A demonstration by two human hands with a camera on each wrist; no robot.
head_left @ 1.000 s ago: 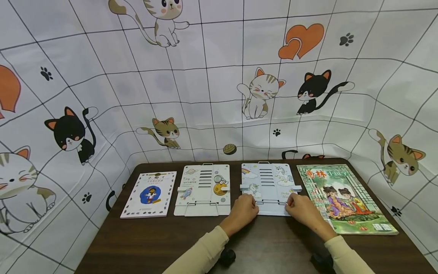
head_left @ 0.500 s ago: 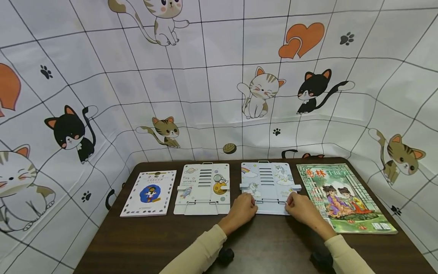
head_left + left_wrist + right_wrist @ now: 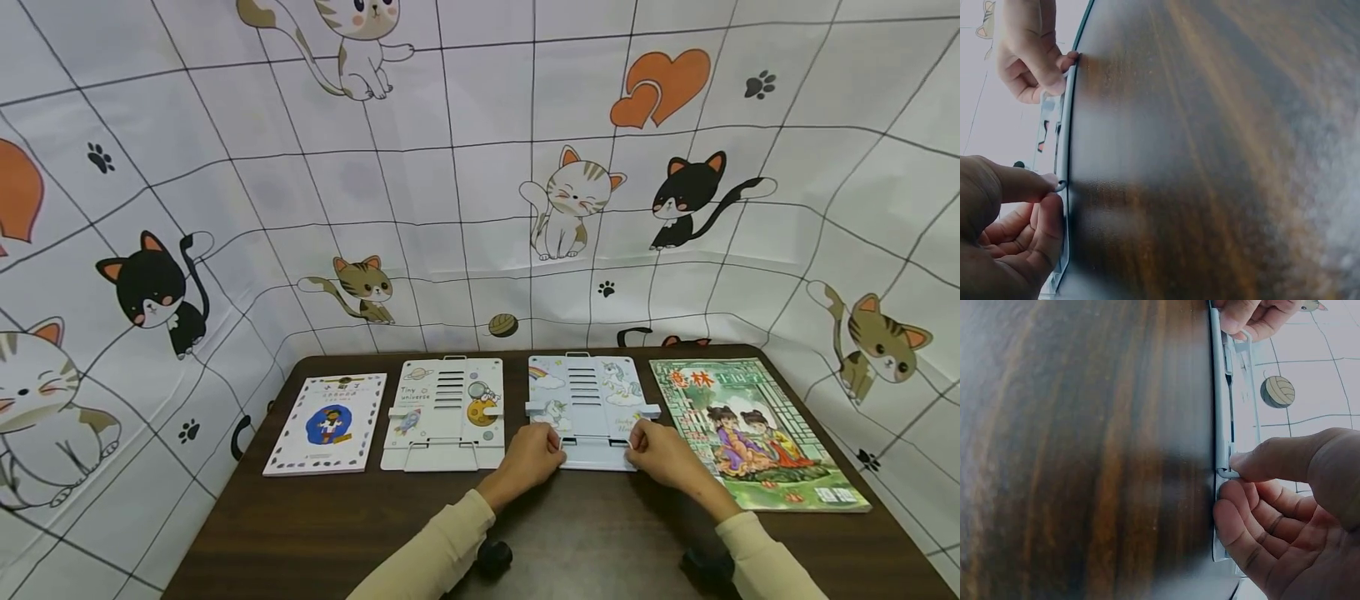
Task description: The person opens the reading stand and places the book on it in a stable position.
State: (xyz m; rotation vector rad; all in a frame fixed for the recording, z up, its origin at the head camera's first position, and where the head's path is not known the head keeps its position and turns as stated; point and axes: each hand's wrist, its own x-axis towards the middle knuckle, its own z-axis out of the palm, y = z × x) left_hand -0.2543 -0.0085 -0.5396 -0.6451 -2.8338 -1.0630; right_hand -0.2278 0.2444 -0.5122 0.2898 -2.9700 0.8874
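Observation:
A white book stand with unicorn pictures lies flat on the dark wooden table, its front edge towards me. My left hand pinches the left end of the wire bracket at that front edge, between thumb and fingers. At the bracket's other end, my right hand does the same. In the left wrist view, the curved wire end shows at the thumb tip. The right wrist view shows the wire under the right thumb, with the other fingers curled below.
A second book stand, with space pictures, lies just left of this one. Beyond it is a white booklet. A green illustrated magazine lies to the right. A cat-printed cloth hangs behind the table.

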